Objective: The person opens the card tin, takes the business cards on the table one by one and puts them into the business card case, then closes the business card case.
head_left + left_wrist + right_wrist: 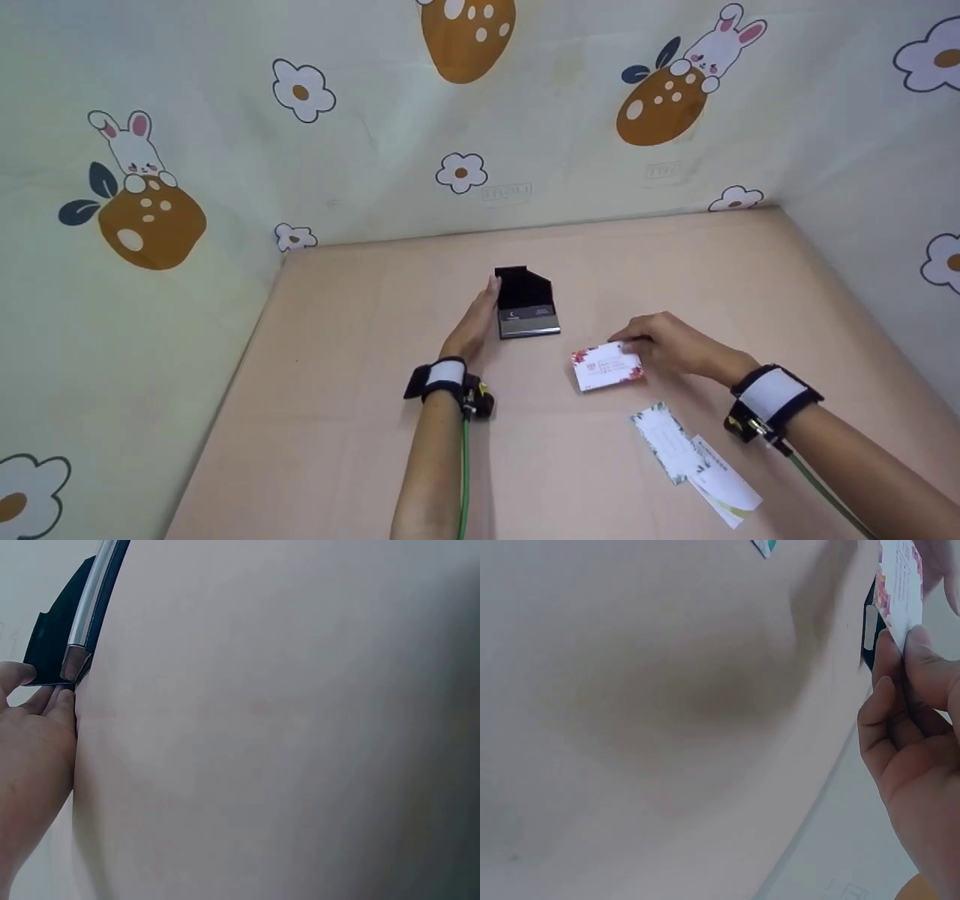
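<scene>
A business card case [529, 322] stands open on the table, its black lid [523, 289] tilted back and a silver band across its front. A dark strip with small print shows just above that band. My left hand [475, 322] holds the case at its left side; in the left wrist view, thumb and fingers [61, 701] lie at the lid's edge. Right of the case, my right hand [679, 346] pinches a white business card [606, 367] with red flowers at its corners. Thumb and index finger grip one end of this card [901, 592] in the right wrist view.
Nearer the front right lie a white card with green leaf edging [667, 441] and a white card with a pale green curve [726, 487], overlapping. Patterned cloth walls [375, 172] bound the table [337, 450] at the back and sides. A green cable [465, 480] runs along each forearm.
</scene>
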Motion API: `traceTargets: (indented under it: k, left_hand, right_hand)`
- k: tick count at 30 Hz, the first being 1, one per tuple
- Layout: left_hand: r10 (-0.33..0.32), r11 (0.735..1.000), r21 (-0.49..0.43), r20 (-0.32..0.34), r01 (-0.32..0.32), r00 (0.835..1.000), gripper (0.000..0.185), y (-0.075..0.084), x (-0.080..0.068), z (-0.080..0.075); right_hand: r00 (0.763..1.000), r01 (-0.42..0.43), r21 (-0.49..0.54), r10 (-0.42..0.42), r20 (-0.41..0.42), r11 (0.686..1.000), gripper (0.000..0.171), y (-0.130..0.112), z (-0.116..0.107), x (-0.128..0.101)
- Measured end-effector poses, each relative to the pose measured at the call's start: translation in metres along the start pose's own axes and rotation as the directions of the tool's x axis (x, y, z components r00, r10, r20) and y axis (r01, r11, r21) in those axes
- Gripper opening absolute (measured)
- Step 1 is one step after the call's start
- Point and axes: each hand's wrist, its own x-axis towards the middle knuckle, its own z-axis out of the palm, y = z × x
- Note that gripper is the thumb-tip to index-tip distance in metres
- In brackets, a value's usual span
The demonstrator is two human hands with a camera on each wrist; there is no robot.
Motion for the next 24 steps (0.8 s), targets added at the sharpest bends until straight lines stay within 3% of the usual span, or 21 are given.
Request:
traceTargets:
  k: [11,24]
  left_hand:
    - [-0.011,1.0,-0.003,0.012,0.011,1.0,0.075,0.001,-0.001,0.002]
    - [-0.001,1.0,0.007,-0.004,0.001,1.0,0.075,0.002,-0.002,0.0]
  right_hand:
    - [0.985,-0.052,0.042,0.058,-0.16,0.998,0.025,-0.011,0.007,0.032]
    - [0.975,-0.061,0.112,0.083,-0.204,0.992,0.022,-0.032,0.01,0.082]
